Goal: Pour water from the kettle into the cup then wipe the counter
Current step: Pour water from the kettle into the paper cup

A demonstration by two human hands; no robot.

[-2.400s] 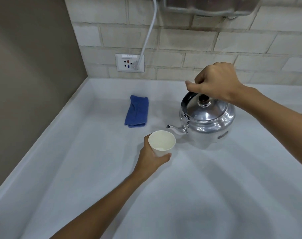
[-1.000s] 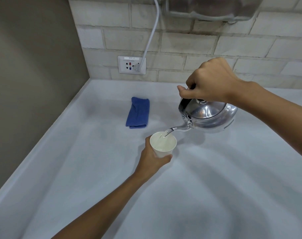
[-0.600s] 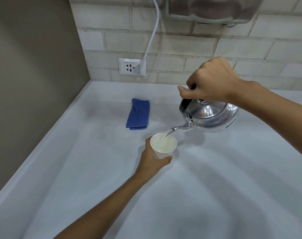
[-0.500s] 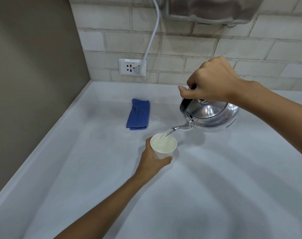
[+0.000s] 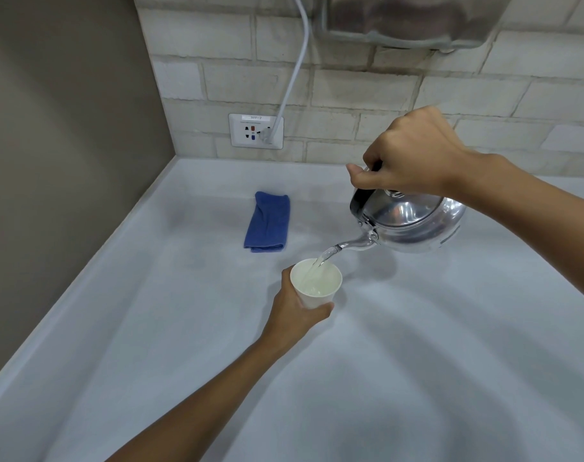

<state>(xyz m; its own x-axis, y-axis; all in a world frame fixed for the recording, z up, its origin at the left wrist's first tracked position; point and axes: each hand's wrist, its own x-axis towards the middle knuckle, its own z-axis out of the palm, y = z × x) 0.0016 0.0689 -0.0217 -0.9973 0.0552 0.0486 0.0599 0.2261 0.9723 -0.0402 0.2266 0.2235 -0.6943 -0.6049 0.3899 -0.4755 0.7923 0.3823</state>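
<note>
Fingers of the right hand are clenched round the dark handle of the kettle, which is held tilted above the tabletop, spout down-left. Fingers of the left hand are wrapped round the cup, near the tabletop's middle; whether it rests on the surface can't be told. Water is seen running from spout into cup, w/ a pool already inside. Tilt should be kept shallow & spout close over the rim, cup held steady; pour should be eased back before the level nears the top. Blue cloth lies folded toward the back-left corner, untouched, for the wipe.
</note>
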